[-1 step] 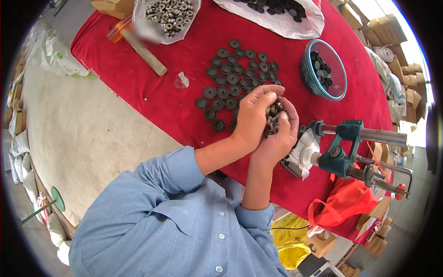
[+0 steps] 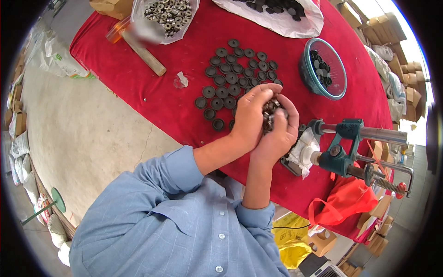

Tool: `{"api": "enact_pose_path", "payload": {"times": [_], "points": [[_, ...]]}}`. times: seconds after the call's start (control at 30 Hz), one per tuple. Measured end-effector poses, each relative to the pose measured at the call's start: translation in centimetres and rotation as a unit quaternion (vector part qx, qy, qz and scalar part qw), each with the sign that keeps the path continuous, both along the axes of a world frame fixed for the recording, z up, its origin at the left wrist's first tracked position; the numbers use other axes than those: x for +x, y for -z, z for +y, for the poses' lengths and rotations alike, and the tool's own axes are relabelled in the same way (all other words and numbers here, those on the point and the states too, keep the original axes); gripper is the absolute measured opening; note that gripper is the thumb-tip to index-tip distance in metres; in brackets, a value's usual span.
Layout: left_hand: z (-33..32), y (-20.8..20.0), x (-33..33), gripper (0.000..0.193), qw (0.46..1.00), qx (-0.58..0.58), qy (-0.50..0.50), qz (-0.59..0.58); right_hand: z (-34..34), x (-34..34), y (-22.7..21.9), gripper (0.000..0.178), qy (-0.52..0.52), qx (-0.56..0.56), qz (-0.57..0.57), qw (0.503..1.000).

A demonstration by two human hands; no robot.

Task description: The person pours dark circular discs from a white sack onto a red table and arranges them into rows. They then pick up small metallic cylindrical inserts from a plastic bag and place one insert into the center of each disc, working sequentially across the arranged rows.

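Small metal pcs (image 2: 268,115), approx. a handful, heaped between L hand (image 2: 249,114) and R hand (image 2: 278,138); both cupped tog., grip closed round the heap. Prog., my read: early. Black discs (image 2: 231,77) laid out flat in a loose patch at 10–11 o'clock, none seen w/ a metal pc on it (those behind the hands: can't tell); handful not yet set down. Heap's long axis approx. 1 to 7 o'clock; single pcs jumbled, too small to tell facing. Further out on the red-clothed bench (image 2: 115,78): bowl (image 2: 304,76) w/ dark discs at 2, green hand press (image 2: 334,159) at 4, white bag (image 2: 194,9) w/ more metal pcs at 10–11.
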State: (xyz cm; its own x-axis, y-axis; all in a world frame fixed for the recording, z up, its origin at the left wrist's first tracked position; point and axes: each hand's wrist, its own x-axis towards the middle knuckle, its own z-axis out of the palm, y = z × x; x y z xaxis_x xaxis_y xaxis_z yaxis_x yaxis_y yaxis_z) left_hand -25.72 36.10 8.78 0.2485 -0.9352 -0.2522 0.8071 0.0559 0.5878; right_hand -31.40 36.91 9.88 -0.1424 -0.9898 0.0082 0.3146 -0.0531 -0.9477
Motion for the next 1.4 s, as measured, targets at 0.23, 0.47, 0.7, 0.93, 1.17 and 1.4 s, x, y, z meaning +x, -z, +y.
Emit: {"api": "enact_pose_path", "payload": {"times": [0.23,0.47,0.7,0.93,1.17,1.4], "points": [[0.0,5.9,2.4,0.028,0.963,-0.045,0.095,0.248,-2.1,2.1,-0.2,0.025,-0.063,-0.302,0.39,0.867],[1.7,4.1,5.5,0.031,0.942,0.01,0.078,0.327,-2.2,2.0,1.1,0.035,-0.077,-0.338,0.451,0.823],[3.1,4.3,5.1,0.028,0.891,-0.037,0.145,0.428,-2.6,2.4,1.0,0.016,-0.019,-0.37,0.478,0.796],[1.5,3.0,4.8,0.025,0.888,0.056,0.088,0.448,-3.0,1.1,1.0,0.013,-0.001,-0.172,0.272,0.947],[2.0,3.9,5.6,0.028,0.905,0.033,0.052,0.422,1.9,-2.0,0.9,0.031,-0.103,-0.145,0.408,0.896],[5.1,4.1,6.4,0.029,0.923,0.04,0.054,0.378,4.0,-2.1,2.1,0.03,-0.125,-0.106,0.331,0.929]]}}
